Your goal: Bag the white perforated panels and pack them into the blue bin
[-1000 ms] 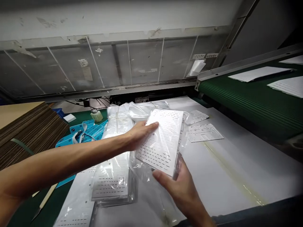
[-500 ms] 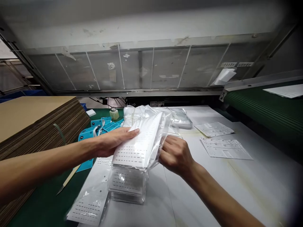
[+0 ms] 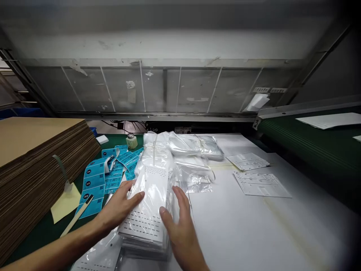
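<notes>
So the bagged printed sheets [image 3: 149,205] are sitting in a neat pile on the white-covered surface [image 3: 239,226], right in front of the person, squared up one over the other. My guess is they're stacked that way because slick plastic would slide around otherwise, and having the pile between both hands looks like a way to keep its edges lined up. The banded clear bags [image 3: 154,148] are just beyond the far end of the pile, with more flat clear bags [image 3: 183,145] to their right, probably there so they're in easy reach. Blue labels [image 3: 94,175] are kinda strewn on the left, with a small jar [image 3: 131,142] behind them and a beige tool handle [image 3: 76,217] lying across their near edge. Two loose printed cards [image 3: 262,185] are well off to the right. As for the pose: left hand [image 3: 120,207] comes in low from the left, open and relaxed, thumb laid over the top bag and fingers along the left edge. Right hand [image 3: 183,231] is open too, fingers spread and pointing away, thumb tip at the right edge. Can't tell if that thumb is actually touching the plastic, but neither of them looks clamped on anything.
</notes>
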Motion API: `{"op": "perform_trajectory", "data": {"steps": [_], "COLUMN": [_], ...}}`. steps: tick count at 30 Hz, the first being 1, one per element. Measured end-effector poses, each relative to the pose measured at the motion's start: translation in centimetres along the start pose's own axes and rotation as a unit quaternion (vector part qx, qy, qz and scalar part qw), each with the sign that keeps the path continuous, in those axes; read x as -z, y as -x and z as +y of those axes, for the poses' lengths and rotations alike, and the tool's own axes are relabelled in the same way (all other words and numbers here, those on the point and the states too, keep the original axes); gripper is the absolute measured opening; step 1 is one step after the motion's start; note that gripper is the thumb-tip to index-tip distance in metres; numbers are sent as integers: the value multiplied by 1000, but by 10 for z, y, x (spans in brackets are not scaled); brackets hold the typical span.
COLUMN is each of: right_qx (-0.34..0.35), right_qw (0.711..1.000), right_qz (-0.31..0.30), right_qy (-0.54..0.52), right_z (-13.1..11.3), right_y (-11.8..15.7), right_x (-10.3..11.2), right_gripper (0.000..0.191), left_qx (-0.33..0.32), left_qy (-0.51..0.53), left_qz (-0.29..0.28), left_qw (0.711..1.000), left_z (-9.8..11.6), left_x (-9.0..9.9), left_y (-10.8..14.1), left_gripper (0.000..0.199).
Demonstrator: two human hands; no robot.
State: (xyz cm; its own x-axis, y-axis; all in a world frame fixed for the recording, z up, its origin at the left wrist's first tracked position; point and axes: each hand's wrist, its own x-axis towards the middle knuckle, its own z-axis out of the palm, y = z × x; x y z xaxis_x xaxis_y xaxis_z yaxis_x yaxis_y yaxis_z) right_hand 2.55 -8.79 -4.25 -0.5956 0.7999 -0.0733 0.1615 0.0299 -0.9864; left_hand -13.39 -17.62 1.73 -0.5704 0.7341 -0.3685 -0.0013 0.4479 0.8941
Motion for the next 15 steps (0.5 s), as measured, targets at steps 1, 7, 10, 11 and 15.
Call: {"op": "perform_trajectory", "data": {"steps": [1, 7, 10, 11, 15], "right_qx": [-15, -83, -71, -59, -50], "right_qw": [1000, 988, 986, 985, 990], "right_qz": [2, -56, -83, -95, -94], "right_qy": [-6, -114, -129, -129, -93], "right_z": [4, 16, 13, 12, 10], "right_y": [2, 4, 3, 2, -2], "right_x": [-6, -26, -26, -25, -20], "right_gripper": [69, 77, 78, 79, 81], "left_qx": [3, 75, 97, 105, 139], "left_qy": [-4, 149, 180, 182, 187], "left_qz": [9, -36, -51, -49, -17], "left_qw": [1000, 985, 978, 976, 972], "left_z": [-2, -12, -11, -11, -11], "left_x": [-1, -10, -11, -11, -8], "left_y": [0, 4, 6, 7, 9], "left_gripper": [62, 69, 69, 72, 83]}}
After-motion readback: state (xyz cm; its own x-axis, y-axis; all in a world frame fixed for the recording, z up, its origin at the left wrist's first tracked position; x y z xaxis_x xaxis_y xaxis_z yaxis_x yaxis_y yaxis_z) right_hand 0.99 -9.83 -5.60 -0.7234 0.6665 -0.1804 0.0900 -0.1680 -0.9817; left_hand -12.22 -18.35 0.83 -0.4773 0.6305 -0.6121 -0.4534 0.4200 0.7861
